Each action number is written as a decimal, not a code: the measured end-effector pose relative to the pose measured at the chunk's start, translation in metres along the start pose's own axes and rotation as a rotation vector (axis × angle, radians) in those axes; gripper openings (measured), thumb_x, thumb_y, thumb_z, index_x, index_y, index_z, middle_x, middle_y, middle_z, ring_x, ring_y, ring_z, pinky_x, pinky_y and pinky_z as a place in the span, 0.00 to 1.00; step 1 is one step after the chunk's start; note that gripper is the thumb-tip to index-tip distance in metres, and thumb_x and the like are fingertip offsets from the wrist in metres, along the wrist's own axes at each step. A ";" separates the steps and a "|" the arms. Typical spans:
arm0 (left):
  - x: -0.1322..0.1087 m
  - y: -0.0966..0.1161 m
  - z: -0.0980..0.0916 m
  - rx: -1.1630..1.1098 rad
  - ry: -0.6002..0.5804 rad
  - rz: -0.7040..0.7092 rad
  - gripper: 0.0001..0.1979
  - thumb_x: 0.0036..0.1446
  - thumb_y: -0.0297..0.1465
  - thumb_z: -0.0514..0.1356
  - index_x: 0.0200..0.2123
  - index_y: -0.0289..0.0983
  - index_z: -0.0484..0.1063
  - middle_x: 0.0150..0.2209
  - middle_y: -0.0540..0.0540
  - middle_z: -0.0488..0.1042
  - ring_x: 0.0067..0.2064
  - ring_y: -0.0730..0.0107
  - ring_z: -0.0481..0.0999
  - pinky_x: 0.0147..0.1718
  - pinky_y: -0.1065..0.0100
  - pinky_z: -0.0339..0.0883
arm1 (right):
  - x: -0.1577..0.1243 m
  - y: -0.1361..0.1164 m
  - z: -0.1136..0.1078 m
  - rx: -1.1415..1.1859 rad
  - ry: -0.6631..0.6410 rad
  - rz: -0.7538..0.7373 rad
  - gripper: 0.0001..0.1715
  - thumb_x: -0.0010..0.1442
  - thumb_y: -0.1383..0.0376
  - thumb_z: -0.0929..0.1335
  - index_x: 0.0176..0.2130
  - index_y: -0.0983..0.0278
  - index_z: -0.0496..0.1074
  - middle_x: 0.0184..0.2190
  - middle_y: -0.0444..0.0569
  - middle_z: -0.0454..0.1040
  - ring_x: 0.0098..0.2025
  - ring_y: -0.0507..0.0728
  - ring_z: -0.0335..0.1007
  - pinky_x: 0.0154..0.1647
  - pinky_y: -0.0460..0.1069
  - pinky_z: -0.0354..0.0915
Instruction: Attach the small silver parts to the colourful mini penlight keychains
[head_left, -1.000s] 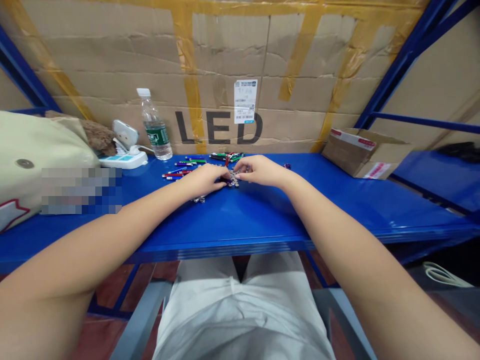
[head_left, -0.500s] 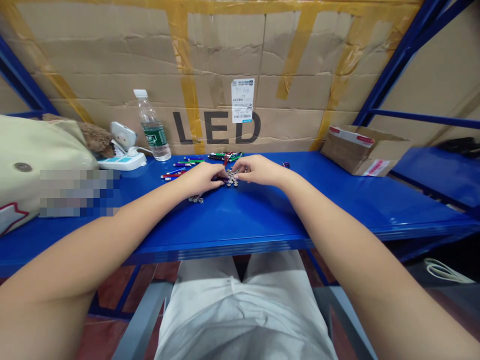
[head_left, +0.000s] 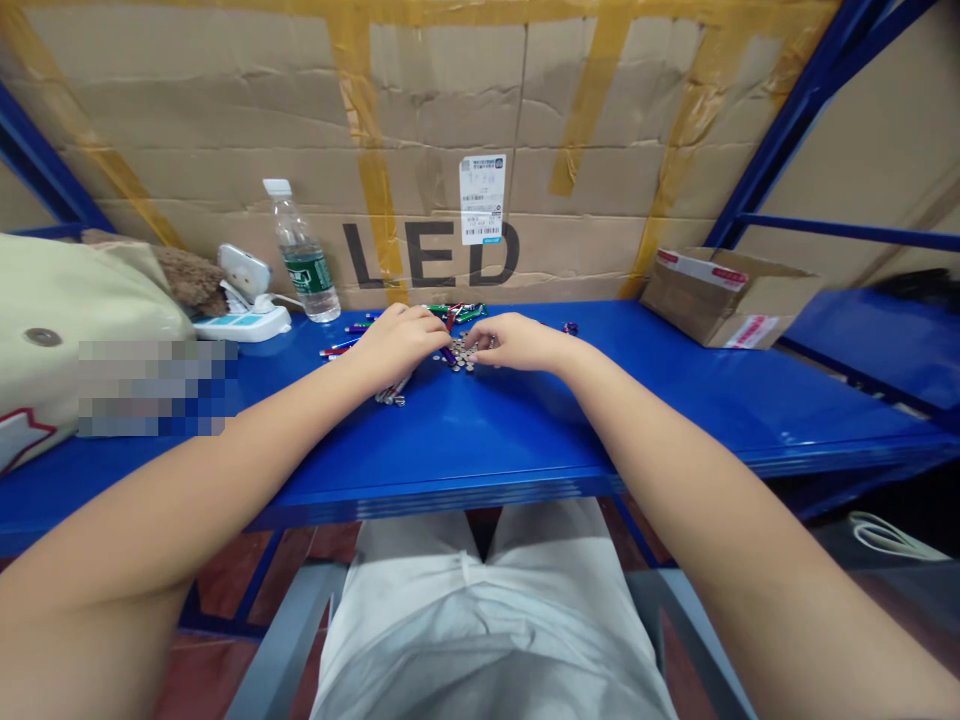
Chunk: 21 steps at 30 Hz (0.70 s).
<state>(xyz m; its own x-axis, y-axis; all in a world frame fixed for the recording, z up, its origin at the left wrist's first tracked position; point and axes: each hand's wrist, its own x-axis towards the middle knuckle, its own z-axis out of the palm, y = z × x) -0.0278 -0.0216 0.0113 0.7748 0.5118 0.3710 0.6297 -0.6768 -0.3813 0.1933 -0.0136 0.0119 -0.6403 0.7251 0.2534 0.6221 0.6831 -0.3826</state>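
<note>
My left hand (head_left: 405, 340) is closed, its fingertips pinching a small dark blue tube (head_left: 448, 355) just left of the pile. A loose heap of small round silver discs (head_left: 460, 364), like coins or button cells, lies on the blue tabletop between my hands. My right hand (head_left: 502, 342) hovers at the heap's right side, fingers curved and thumb apart from the index finger, with nothing visible between them. Several pen-like tubes in green and red (head_left: 471, 312) lie behind the hands. Silver-coloured small pieces (head_left: 391, 397) sit below my left wrist, partly hidden by it.
A water bottle (head_left: 304, 255) stands at the back left beside a white power strip (head_left: 251, 325). A pale bag (head_left: 82, 300) fills the left side. An open cardboard box (head_left: 727, 300) stands at the right. A large taped carton (head_left: 435, 120) forms the back wall.
My left hand has turned over and lifted slightly, its back now facing up, and more of the discs show. My right hand has stayed nearly in place.
</note>
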 end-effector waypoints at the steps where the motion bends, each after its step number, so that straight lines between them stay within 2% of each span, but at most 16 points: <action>1: 0.000 0.001 -0.001 0.021 0.005 0.018 0.11 0.62 0.27 0.52 0.41 0.40 0.74 0.43 0.43 0.76 0.49 0.60 0.69 0.44 0.60 0.58 | 0.000 0.000 0.000 -0.007 -0.008 0.007 0.11 0.52 0.68 0.67 0.38 0.63 0.75 0.30 0.45 0.75 0.31 0.52 0.68 0.32 0.46 0.59; 10: 0.002 0.003 -0.004 0.086 0.027 0.115 0.13 0.63 0.26 0.49 0.37 0.41 0.73 0.42 0.43 0.76 0.50 0.60 0.69 0.44 0.57 0.58 | 0.001 0.001 0.003 -0.046 -0.064 0.019 0.09 0.52 0.67 0.68 0.37 0.63 0.74 0.30 0.45 0.76 0.31 0.52 0.68 0.32 0.46 0.60; 14: 0.002 0.002 -0.006 0.071 0.060 0.089 0.14 0.63 0.25 0.49 0.36 0.42 0.74 0.40 0.44 0.76 0.50 0.60 0.68 0.45 0.55 0.57 | 0.000 0.000 0.002 -0.049 -0.057 0.002 0.10 0.52 0.68 0.68 0.37 0.62 0.74 0.30 0.45 0.76 0.31 0.52 0.69 0.34 0.46 0.60; 18: 0.003 0.002 -0.005 0.008 0.042 0.092 0.12 0.61 0.25 0.51 0.34 0.42 0.74 0.38 0.44 0.76 0.49 0.60 0.69 0.45 0.56 0.58 | 0.000 0.000 0.001 -0.043 -0.057 0.025 0.11 0.53 0.68 0.67 0.38 0.62 0.75 0.30 0.45 0.76 0.31 0.52 0.69 0.34 0.46 0.61; 21: 0.002 -0.002 -0.007 -0.006 0.101 0.023 0.12 0.61 0.25 0.51 0.36 0.42 0.74 0.40 0.43 0.76 0.49 0.58 0.69 0.45 0.56 0.57 | 0.001 0.002 0.002 -0.060 -0.054 0.014 0.11 0.52 0.68 0.68 0.38 0.62 0.75 0.32 0.45 0.76 0.33 0.53 0.70 0.34 0.47 0.61</action>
<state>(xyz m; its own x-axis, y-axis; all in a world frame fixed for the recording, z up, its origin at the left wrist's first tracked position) -0.0279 -0.0232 0.0182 0.7796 0.4402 0.4455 0.6109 -0.6911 -0.3862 0.1933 -0.0121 0.0098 -0.6536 0.7301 0.1993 0.6561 0.6779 -0.3315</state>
